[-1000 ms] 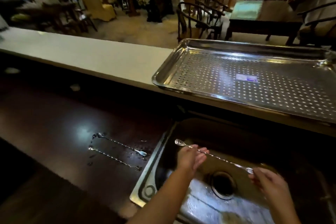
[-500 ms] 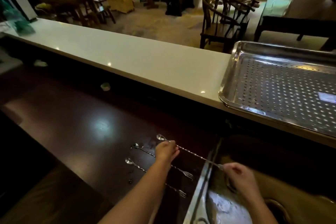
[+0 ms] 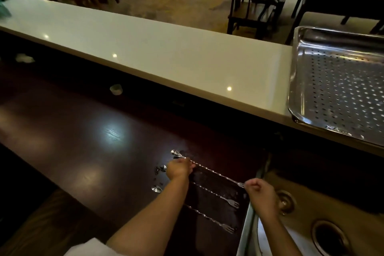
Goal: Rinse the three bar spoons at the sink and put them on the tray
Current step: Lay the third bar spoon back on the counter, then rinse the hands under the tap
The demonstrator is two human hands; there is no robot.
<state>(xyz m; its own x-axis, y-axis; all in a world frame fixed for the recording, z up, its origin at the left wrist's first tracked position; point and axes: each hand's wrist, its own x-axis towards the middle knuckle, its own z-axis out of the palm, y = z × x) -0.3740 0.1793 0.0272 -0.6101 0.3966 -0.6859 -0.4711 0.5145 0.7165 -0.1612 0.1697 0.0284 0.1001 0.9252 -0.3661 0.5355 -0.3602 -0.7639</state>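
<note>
A second ago I hold the third bar spoon [image 3: 209, 170] over the sink, one end in each hand. Now it is out over the dark tabletop [image 3: 93, 141], just beyond the two spoons lying under my left forearm. My left hand [image 3: 179, 168] pinches the stem near the bowl end, and my right hand [image 3: 258, 190] closes at the fork end, beside the sink's rim [image 3: 248, 224]. Whether the spoon touches the wood, I cannot tell.

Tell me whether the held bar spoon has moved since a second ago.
Yes. The held bar spoon went left, from over the sink to the dark counter.
</note>
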